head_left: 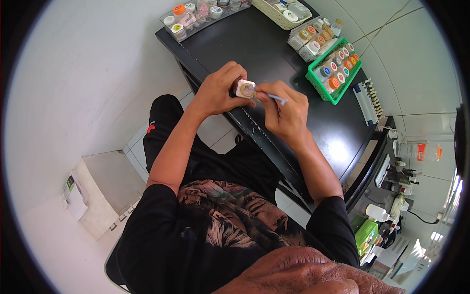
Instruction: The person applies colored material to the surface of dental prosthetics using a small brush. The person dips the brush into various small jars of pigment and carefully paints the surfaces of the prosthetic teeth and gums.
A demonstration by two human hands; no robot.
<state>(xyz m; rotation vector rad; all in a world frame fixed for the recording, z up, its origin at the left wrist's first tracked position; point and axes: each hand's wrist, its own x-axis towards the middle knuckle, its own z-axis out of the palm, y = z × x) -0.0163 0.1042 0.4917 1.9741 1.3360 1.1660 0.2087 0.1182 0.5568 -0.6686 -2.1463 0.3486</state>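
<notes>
My left hand (219,91) is wrapped round a small squarish piece (240,89), pale pink and white at the end turned up, with a yellowish round part in its middle. Its lower side is hidden by my fingers, and I cannot make out its exact kind. Pinched in my right hand (288,110) is a thin light-blue stick-like tool (278,98). The tool's tip points left to the round part and seems to touch it. Both hands are close together above the near left edge of the black table (220,44).
A clear tray (196,30) of small jars stands at the far left. Farther right are a cream basket (274,18), a clear box (296,41) of capped jars and a green basket (334,100) of jars. A shade guide (366,103) lies near the right edge.
</notes>
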